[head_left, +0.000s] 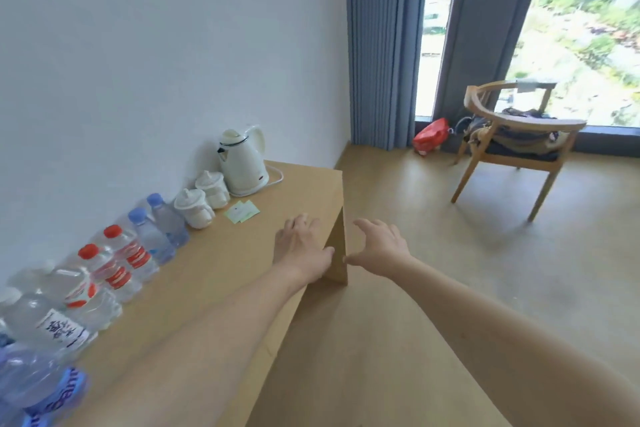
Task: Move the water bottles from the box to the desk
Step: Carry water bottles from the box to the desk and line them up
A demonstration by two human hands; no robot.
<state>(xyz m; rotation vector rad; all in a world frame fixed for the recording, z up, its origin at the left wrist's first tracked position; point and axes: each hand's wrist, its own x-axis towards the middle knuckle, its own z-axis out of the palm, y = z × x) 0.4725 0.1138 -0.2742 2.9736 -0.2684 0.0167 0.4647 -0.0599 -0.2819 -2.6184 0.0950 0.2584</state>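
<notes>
wooden desk [263,253] holds water bottles [117,263]; both hands empty, fingers relaxed.

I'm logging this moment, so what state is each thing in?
Left hand: open, empty, over the desk.
Right hand: open, empty, beyond the desk edge.
Water bottles: capped, upright, in a row along the wall.
Kettle: lid closed, upright.
Desk: holds everything named.

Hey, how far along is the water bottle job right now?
Looks mostly done: a row of water bottles already stands along the wall on the desk. In hand: nothing; the left hand and right hand are both open and empty. What is left cannot be judged, since the box is out of view.
</notes>
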